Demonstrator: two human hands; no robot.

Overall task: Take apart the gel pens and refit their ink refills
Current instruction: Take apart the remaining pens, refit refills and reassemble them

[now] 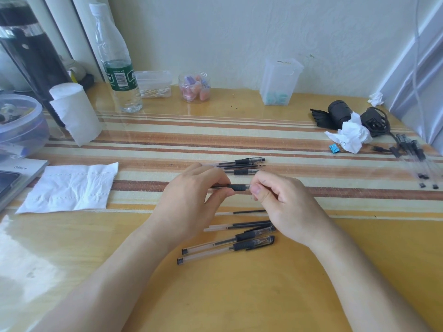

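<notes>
**Both hands pinching one gel pen above the table**

Nearest the camera, two capped pens (pixel 227 248) are lying side by side on the yellow table (pixel 239 295), with loose ink refills (pixel 239 225) just beyond them. Above these, the left hand (pixel 189 200) is pinching the barrel of a gel pen (pixel 238 187) while the right hand (pixel 282 202) is gripping its tip end — the pen is sitting level between them. Farther back, another group of pens (pixel 242 165) is resting on the striped mat (pixel 311 140) — a folded tissue (pixel 69 188) is lying well to the left.
</notes>
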